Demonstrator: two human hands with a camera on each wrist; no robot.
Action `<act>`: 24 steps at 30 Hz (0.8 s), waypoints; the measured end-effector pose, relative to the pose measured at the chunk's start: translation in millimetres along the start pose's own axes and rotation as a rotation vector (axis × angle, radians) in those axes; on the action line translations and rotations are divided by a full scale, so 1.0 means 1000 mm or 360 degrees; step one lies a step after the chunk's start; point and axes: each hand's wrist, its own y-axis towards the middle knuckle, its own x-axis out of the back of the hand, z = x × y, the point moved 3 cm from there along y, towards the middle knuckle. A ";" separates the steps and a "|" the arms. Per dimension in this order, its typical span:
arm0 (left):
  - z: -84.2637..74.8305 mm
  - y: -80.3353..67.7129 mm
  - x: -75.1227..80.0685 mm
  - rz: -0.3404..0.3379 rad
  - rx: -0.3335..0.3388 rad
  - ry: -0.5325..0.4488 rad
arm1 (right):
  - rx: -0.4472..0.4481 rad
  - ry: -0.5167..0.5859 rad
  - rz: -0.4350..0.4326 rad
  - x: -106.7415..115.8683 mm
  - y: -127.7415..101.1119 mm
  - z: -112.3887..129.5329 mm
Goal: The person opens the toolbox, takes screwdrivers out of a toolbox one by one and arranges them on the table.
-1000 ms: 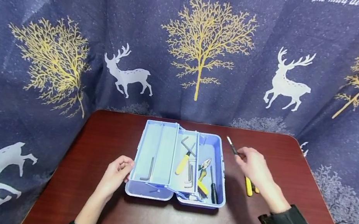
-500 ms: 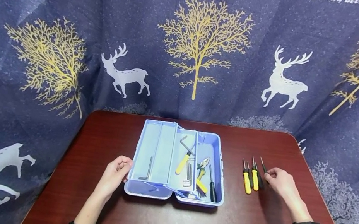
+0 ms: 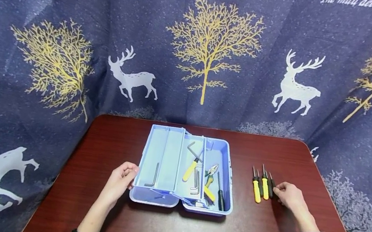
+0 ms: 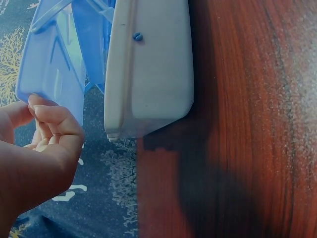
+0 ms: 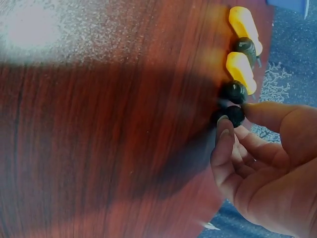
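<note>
In the head view, the left hand (image 3: 121, 180) pinches the left edge of the raised tray (image 3: 171, 158) of a blue toolbox (image 3: 229, 179). The left wrist view shows thumb and fingertips on that tray's rim (image 4: 25, 95). On the right of the table, the right hand (image 3: 288, 195) pinches the handle of a black screwdriver (image 5: 234, 116) at the right end of a row. Beside it lie a yellow screwdriver (image 3: 265, 189), another yellow screwdriver (image 3: 257, 191) and dark-handled ones, tips pointing away. The fingers partly cover the pinched handle.
Inside the toolbox are a yellow-handled screwdriver (image 3: 190, 170), several hex keys (image 3: 196, 180), pliers (image 3: 213, 170) and a black screwdriver (image 3: 221, 194). One hex key (image 3: 156, 174) lies in the left tray. A patterned curtain (image 3: 210, 55) hangs behind the table (image 3: 197, 231).
The right hand has carried the black screwdriver from beside the toolbox rightward and down to the end of the screwdriver row. The left hand stays at the tray edge.
</note>
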 end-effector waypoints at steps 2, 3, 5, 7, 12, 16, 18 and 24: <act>0.000 0.000 0.000 0.0002 -0.0002 0.0003 | 0.0009 0.0001 0.0001 0.000 0.000 0.001; 0.000 0.000 0.000 0.0003 -0.0001 0.0002 | 0.0011 0.0000 0.0000 0.000 0.000 0.001; 0.000 0.000 0.000 0.0005 -0.0005 0.0003 | 0.0008 0.0001 0.0001 0.000 0.001 0.001; 0.000 0.000 0.000 0.0006 -0.0007 -0.0001 | 0.0009 -0.0002 0.0001 0.000 0.001 0.001; 0.000 0.000 -0.001 0.0006 -0.0011 -0.0013 | 0.0019 0.0004 0.0002 0.000 0.000 0.001; 0.000 0.000 -0.001 0.0004 -0.0006 -0.0016 | 0.0023 -0.0004 0.0006 -0.001 0.001 0.001; 0.000 0.000 -0.001 0.0001 0.0000 -0.0017 | 0.0021 -0.0015 0.0005 -0.001 0.001 0.000; 0.001 0.000 0.000 -0.0008 0.0013 -0.0015 | 0.0010 -0.0045 -0.0024 0.001 0.000 0.001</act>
